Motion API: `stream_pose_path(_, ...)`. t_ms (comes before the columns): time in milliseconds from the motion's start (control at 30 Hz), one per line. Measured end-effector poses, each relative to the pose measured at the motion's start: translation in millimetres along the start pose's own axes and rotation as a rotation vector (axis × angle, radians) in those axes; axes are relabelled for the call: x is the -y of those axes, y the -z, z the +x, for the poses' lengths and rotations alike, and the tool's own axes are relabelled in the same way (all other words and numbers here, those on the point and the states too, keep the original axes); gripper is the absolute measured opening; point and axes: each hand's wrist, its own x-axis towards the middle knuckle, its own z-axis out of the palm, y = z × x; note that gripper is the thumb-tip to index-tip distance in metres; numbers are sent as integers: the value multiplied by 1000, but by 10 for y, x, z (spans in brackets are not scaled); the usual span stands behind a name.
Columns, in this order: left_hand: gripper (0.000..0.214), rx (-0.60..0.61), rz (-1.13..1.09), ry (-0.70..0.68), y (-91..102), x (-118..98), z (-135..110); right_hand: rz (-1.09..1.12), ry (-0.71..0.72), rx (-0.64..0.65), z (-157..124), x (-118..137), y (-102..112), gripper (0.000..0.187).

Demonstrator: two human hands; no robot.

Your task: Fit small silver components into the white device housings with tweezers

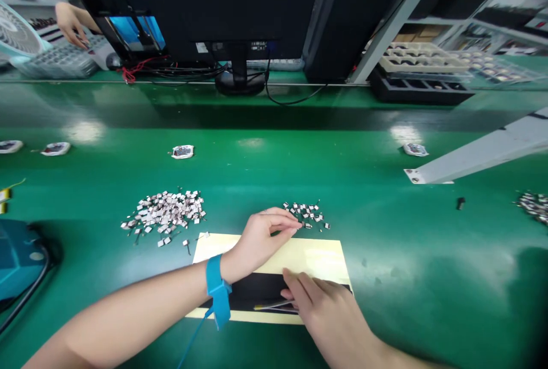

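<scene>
Holding tweezers (274, 305), the right hand (329, 315) rests on black sheet (240, 292) (print unreadable).

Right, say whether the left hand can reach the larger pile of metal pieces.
Probably yes: the left hand sits close to the larger pile of metal pieces, with only green bench top between.

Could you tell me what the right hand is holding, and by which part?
Metal tweezers, held by the right hand at the end hidden under its fingers; tips free.

A black monitor (222, 3), desk fan (17, 32) and stacked trays (422, 60) stand beyond the green workbench (411, 260).
</scene>
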Motion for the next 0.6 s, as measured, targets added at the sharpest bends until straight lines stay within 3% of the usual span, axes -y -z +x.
stream_pose_path(133, 12, -47, 65, -22, 3, 11, 13, -46, 0, -1, 26, 23, 43, 33)
stream_pose_path(333, 10, -120, -52, 43, -25, -14, -5, 11, 6, 77, 32, 49, 50, 29)
stream_pose_path(400, 11, -143, -69, 26, -32, -27, -16, 89, -65, 130, 48, 18, 50, 22)
stream_pose_path(500, 12, -179, -78, -8, -34, -33, -38, 387, -261, 246, 105, -131, 86, 13)
stream_pose_path(600, 14, -205, -56, -66, -34, -36, -72, 725, -479, 240, 188, -358, 165, 6)
